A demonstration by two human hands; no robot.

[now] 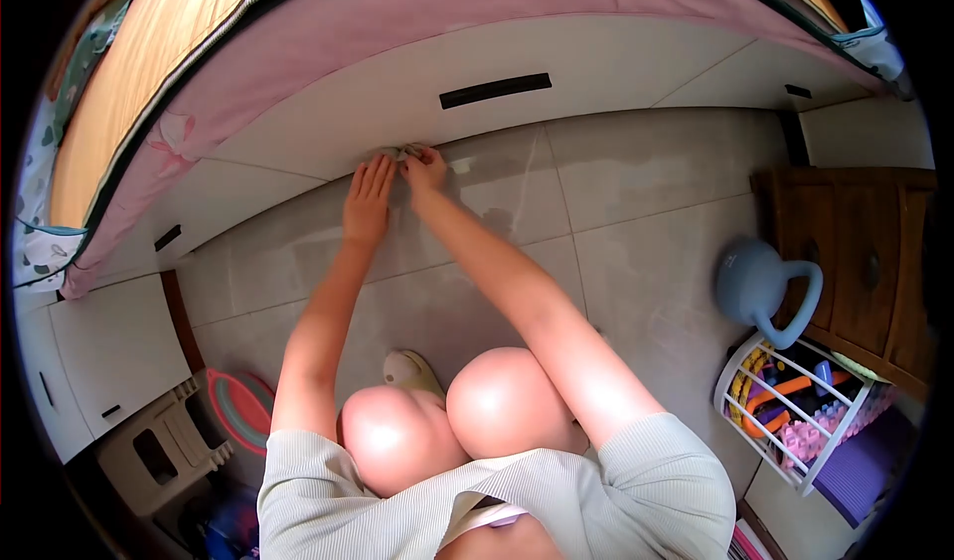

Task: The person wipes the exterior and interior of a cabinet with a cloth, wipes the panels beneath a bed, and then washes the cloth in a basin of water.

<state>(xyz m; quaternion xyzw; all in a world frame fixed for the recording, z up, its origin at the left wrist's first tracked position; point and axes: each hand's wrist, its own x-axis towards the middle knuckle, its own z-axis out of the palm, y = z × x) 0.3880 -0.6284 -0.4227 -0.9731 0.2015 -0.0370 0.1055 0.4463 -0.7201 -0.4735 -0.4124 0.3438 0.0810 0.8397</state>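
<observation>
A small grey-green cloth [401, 151] lies bunched at the foot of the white drawer front [397, 93], where it meets the tiled floor. My right hand [424, 169] has its fingers bent around the cloth's right side. Just left of it, my left hand [369, 200] lies flat with fingers stretched out, their tips at the cloth's left edge. Part of the cloth is hidden behind my fingers. Both forearms reach forward past my bent knees.
Grey floor tiles [636, 162] show wet-looking streaks. At right are a blue kettlebell [752, 282], a white basket [730, 376] of exercise gear and a brown wooden cabinet [840, 232]. A beige step stool [159, 451] and a pink-rimmed basin [241, 411] are at left.
</observation>
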